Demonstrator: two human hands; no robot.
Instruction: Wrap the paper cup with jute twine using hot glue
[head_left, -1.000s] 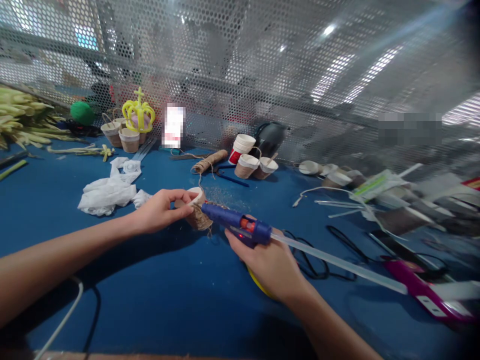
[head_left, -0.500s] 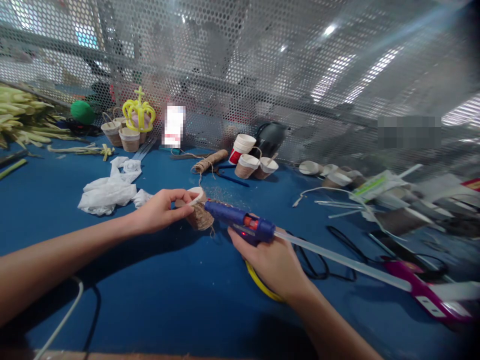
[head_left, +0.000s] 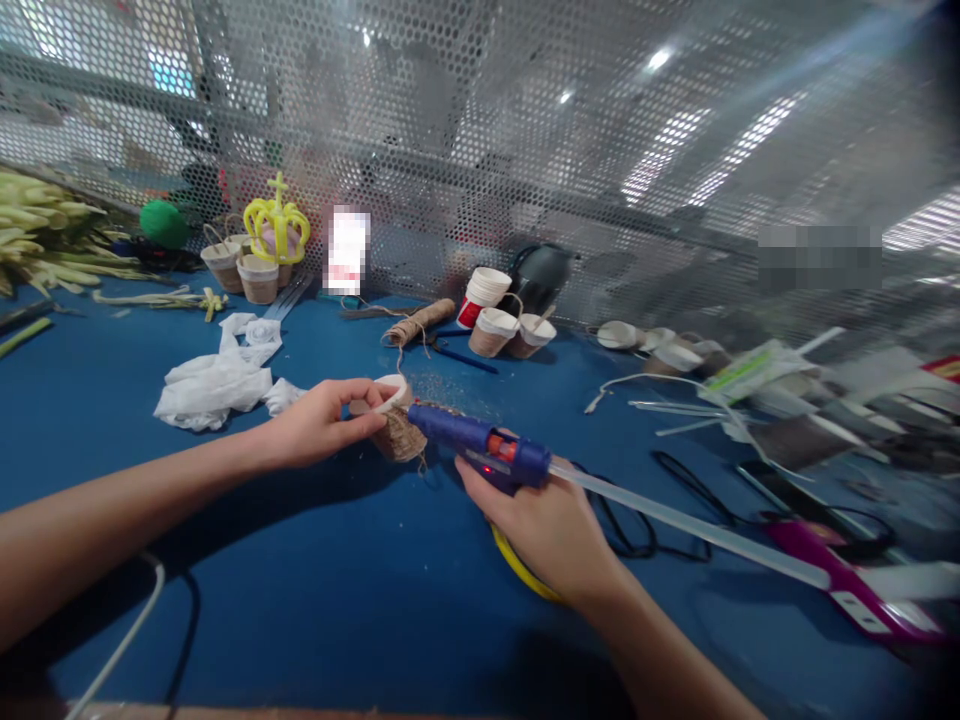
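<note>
My left hand (head_left: 319,422) pinches the white rim of a small paper cup wrapped in brown twine (head_left: 397,428), held tilted just above the blue table (head_left: 315,590). My right hand (head_left: 544,525) grips a blue glue gun (head_left: 480,448) with an orange trigger. Its nozzle touches the twine on the cup's right side. A long clear glue stick (head_left: 675,525) juts from the back of the gun toward the right.
A twine spool (head_left: 420,322), several paper cups (head_left: 495,320), a yellow crown on twine-wrapped cups (head_left: 276,232), crumpled white plastic (head_left: 217,378), black cords (head_left: 637,525) and a magenta tool (head_left: 847,580) lie about. Perforated metal mesh (head_left: 480,130) walls the far side.
My right hand and the glue gun shifted slightly rightward and a yellow cord showed beneath it. The left hand and cup have stayed put.
</note>
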